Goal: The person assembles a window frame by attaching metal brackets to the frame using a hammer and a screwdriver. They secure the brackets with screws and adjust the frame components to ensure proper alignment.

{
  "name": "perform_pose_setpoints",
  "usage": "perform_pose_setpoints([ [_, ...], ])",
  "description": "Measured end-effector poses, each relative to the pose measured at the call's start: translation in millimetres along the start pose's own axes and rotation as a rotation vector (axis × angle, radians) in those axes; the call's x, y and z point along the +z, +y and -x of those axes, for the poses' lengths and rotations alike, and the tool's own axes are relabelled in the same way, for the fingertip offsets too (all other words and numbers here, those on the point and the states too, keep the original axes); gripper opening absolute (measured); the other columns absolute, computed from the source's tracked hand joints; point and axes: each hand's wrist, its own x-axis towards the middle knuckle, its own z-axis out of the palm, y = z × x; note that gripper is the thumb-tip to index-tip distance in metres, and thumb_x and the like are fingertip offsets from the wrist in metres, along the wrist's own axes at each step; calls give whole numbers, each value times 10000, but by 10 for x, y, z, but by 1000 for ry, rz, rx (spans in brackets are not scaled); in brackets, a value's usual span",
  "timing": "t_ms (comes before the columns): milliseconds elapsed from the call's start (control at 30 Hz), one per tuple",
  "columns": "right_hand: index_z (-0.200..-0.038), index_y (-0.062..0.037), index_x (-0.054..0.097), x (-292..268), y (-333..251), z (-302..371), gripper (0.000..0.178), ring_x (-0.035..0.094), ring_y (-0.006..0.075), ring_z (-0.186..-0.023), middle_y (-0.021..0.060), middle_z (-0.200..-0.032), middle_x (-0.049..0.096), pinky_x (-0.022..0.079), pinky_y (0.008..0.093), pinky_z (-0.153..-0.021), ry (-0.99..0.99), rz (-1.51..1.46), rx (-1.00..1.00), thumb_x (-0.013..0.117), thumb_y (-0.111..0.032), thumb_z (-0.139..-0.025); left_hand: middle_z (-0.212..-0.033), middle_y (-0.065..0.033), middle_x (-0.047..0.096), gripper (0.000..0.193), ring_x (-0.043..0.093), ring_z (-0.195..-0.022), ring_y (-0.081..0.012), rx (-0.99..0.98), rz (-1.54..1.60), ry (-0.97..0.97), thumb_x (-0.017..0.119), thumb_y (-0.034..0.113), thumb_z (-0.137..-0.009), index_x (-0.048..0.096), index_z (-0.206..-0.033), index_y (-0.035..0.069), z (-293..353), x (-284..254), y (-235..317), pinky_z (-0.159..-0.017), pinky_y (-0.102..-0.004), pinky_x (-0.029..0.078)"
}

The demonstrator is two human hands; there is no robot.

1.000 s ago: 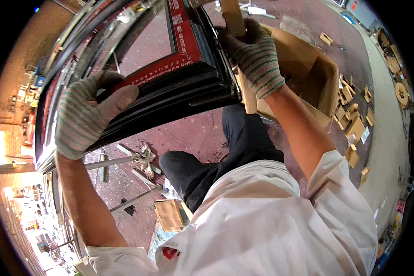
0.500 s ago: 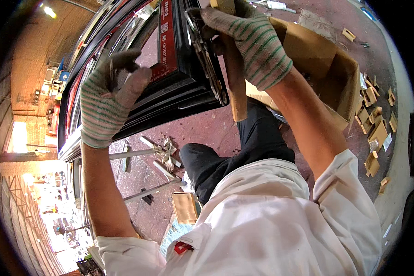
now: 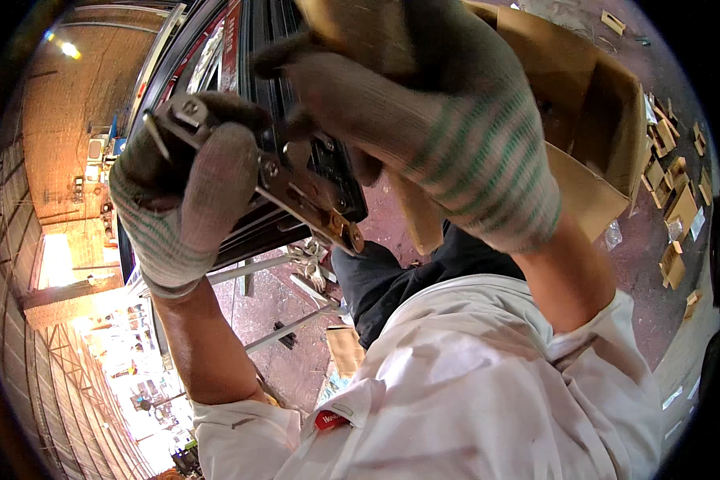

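Both my hands wear grey-white work gloves with green stripes. Between thumb and fingers, my left hand (image 3: 186,188) grips a metal window hinge (image 3: 304,204), a flat multi-bar strip with screws or rivets. The hinge slants down to the right, in front of the black frame's corner. My right hand (image 3: 448,120) is closed round a length of wood (image 3: 420,212); its wide upper end rises close to the camera and its lower end shows below the palm. The right fingertips are close to the hinge; whether they touch it is unclear. Behind both hands stands the black frame (image 3: 252,248) with red strips.
An open cardboard box (image 3: 572,172) stands to the right, beside my legs. Wooden offcuts (image 3: 680,204) lie scattered on the reddish floor farther right. Below the frame are metal bars (image 3: 276,334), a pair of gloves (image 3: 312,268) and a small cardboard piece (image 3: 344,350).
The hinge has come away from the frame's side and is now in my left hand, which was half open before. My right hand has come nearer the camera, still holding the wood.
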Motion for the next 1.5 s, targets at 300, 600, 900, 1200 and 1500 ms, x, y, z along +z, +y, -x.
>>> perform_pose_setpoints([
  [300, -1217, -75, 469, -374, 567, 901, 402, 619, 155, -611, 120, -840, 637, 507, 281, -498, 371, 111, 182, 696, -56, -886, -861, -75, 668, 502, 617, -743, -152, 163, 47, -17, 878, 366, -714, 658, -1011, 26, 37, 203, 13, -655, -282, 518],
  [600, -1203, -119, 468, -339, 971, 1188, 456, 638, 152, -801, 71, -1010, 591, 550, 292, -625, 269, 191, 136, 645, 113, -852, -925, -80, 620, 584, 612, -771, -188, 179, -56, 132, 869, 389, -675, 584, -1052, 44, 190, 19, -208, -676, -319, 531],
  [900, -1193, -50, 568, -333, 1191, 1187, 401, 673, 153, -891, 90, -1014, 688, 545, 296, -773, 330, 315, 200, 755, -46, -837, -706, -35, 502, 411, 481, -588, -164, 243, -58, 78, 809, 351, -674, 522, -770, 73, 101, 130, -136, -552, -314, 393],
  [1200, -1166, -36, 562, -350, 1141, 1191, 378, 648, 149, -896, 86, -1005, 664, 537, 298, -783, 350, 72, 235, 749, -40, -837, -534, -12, 437, 405, 381, -429, -151, 380, 99, -165, 772, 324, -694, 479, -548, 87, -107, 263, -53, -445, -321, 281],
  [1500, -1165, -88, 494, -408, 1172, 1152, 370, 596, 129, -645, 71, -862, 622, 497, 248, -504, 409, 201, 221, 709, -18, -872, -627, -83, 571, 375, 475, -460, -188, 436, 81, -651, 764, 313, -737, 542, -585, 53, -324, -247, -81, -474, -396, 387],
])
